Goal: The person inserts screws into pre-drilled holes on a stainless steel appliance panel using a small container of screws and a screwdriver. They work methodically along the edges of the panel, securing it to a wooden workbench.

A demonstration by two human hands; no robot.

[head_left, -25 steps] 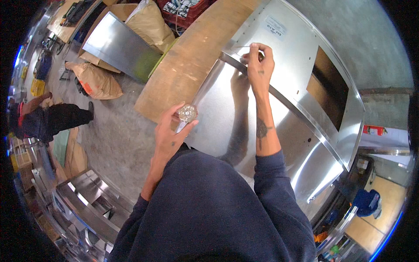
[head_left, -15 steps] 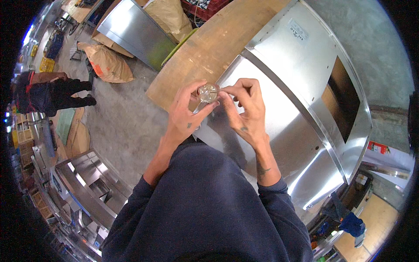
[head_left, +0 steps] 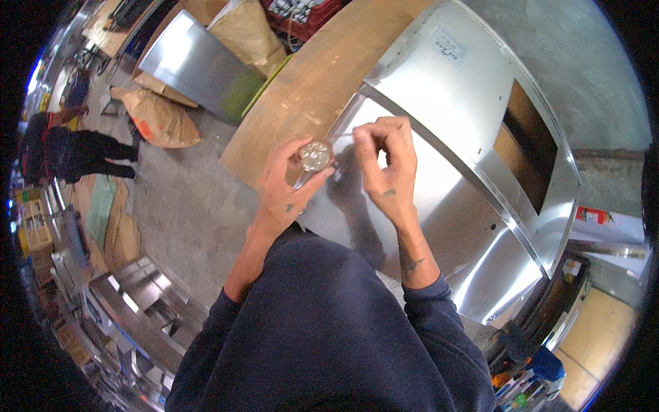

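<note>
Since half a second earlier, both hands have shifted slightly apart over the sheet-metal panel (head_left: 439,206). Left hand (head_left: 288,189) grips a small round clear container (head_left: 316,155), fingers curled shut around its sides, top facing the camera. Right hand (head_left: 388,168) sits just beside it, fingertips pinched together; whether they hold anything cannot be told. Behind lies a wooden board (head_left: 302,96).

Past the hands I see a wooden board (head_left: 322,82) lying beside a big sheet-metal casing (head_left: 480,137) with a rectangular cut-out. Left of them, grey concrete floor (head_left: 185,213) carries brown paper sacks (head_left: 161,120) and flattened cardboard (head_left: 120,237). Far left a person in dark clothes (head_left: 82,154) bends over. Steel units (head_left: 130,309) stand lower left.
</note>
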